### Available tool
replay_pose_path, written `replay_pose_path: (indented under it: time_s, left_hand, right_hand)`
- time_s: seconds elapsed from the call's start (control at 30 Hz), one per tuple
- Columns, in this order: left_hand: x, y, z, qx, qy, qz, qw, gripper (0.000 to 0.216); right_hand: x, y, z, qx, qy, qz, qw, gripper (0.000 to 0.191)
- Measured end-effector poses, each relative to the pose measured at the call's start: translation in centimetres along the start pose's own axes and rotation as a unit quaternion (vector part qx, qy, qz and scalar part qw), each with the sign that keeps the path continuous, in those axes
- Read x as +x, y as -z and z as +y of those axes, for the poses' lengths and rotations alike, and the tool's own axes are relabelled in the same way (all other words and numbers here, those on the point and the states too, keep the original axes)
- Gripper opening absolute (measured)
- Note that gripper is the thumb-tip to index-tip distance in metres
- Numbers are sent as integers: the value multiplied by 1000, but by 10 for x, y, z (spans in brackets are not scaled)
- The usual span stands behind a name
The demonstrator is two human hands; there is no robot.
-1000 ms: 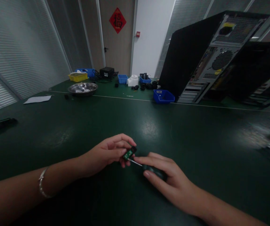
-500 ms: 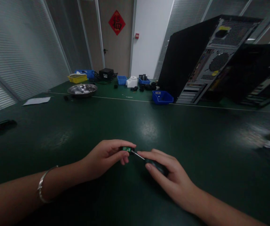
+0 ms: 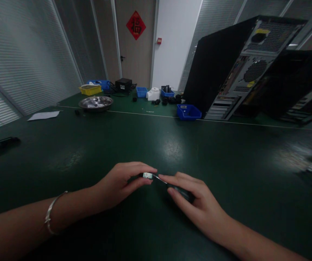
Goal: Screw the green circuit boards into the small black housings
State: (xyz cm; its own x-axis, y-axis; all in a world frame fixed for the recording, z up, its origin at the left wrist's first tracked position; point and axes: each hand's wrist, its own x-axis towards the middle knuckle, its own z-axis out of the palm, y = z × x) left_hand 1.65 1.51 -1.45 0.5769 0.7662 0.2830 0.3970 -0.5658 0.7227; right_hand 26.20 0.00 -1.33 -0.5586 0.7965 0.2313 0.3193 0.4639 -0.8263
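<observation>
Between the thumb and fingers of my left hand [image 3: 127, 181] is a small circuit board [image 3: 147, 175], its face pale with glare and its dark edge partly covered by my fingertips. My right hand [image 3: 191, 197] is closed round the dark handle of a screwdriver [image 3: 181, 194]. The thin metal shaft points left, and its tip meets the right end of the board; whether it touches a screw is too small to see. Both hands are held over the dark green table [image 3: 156, 145].
A metal bowl [image 3: 96, 103], a yellow bin [image 3: 90, 89] and a sheet of paper [image 3: 44, 115] lie at the far left. A blue bin [image 3: 188, 112] stands before a black computer case [image 3: 218, 69]. A dark object [image 3: 2, 145] lies at the left.
The circuit board has tilted in my left hand, so its green face now looks whitish. My left fingers have shifted slightly around it. The screwdriver stays almost in place.
</observation>
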Motion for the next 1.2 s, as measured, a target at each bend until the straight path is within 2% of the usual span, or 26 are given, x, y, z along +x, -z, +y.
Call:
replay_pose_path:
  time_s: [0.27,0.6,0.87,1.2]
  left_hand:
    - [1,-1,3,-27,28,13,999,24]
    - [2,-1,9,-141,84,24,986,21]
    - [2,-3,12,-162,60,42,984,21]
    - [2,-5,13,-231,69,65,968,18]
  right_hand:
    - [-1,-1,-1,16,1,2,1000,33]
    - [0,-4,-2,44,-9,10,999,32]
    - [1,-6,-1,26,3,2,1000,34]
    - [2,-6,-2,111,-23,1,994,31]
